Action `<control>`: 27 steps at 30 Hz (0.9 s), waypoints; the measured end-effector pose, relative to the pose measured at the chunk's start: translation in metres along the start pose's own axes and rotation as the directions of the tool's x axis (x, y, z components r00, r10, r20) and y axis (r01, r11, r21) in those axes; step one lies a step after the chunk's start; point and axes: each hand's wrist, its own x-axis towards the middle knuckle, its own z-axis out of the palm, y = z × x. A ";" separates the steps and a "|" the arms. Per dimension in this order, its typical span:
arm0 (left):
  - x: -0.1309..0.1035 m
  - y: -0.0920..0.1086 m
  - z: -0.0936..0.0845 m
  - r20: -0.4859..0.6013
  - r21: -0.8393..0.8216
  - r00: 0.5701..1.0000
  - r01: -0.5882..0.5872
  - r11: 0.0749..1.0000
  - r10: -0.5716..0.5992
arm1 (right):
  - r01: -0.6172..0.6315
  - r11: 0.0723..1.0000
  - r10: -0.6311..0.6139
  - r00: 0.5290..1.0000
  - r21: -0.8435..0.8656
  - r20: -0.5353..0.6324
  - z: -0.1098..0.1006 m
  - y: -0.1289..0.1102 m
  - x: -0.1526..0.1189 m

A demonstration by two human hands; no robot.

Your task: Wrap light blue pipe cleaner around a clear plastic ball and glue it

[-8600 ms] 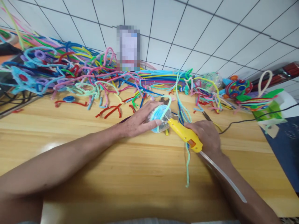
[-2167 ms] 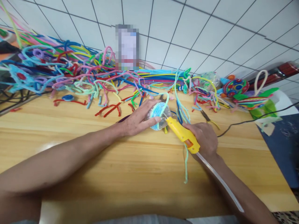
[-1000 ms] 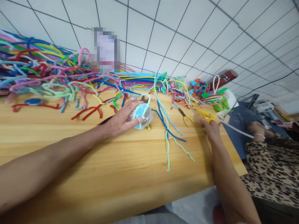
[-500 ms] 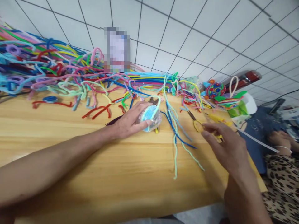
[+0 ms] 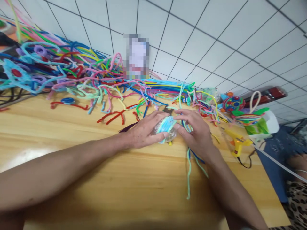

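Observation:
My left hand [image 5: 146,129] is closed around a clear rounded plastic piece [image 5: 170,136]. Light blue and mint-green pipe cleaner [image 5: 167,124] lies in bands across that piece. From the other side my right hand [image 5: 193,126] reaches in, thumb and forefinger bent together at the end of the bands; the mint-green strand seems pinched there, partly hidden by the fingers. Dark jaws of a tool [image 5: 168,110] poke out behind the plastic piece. Loose blue and mint-green pipe cleaners [image 5: 188,179] run beneath my right hand and wrist.
Tangled pipe cleaners [image 5: 79,73] line the back of the wooden table [image 5: 115,185] by the tiled wall. A yellow glue gun [image 5: 237,142] lies at right, near colourful finished pieces [image 5: 233,103]. Another person's leopard-print clothing [image 5: 297,201] shows at the right edge.
My right hand has moved left from beside the yellow-handled pliers to the clear piece, where its fingers meet the pipe cleaner. My left hand keeps its hold. The view has shifted.

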 end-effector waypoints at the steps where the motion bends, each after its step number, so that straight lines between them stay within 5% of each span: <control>1: 0.000 0.000 0.000 0.002 -0.003 1.000 -0.003 1.000 0.003 | -0.018 1.000 0.018 1.000 0.016 0.014 0.000 0.000 0.000; 27: 0.000 0.003 0.000 0.017 0.029 0.999 -0.033 0.999 0.032 | -0.241 0.936 0.243 0.970 0.256 0.025 0.007 -0.004 0.000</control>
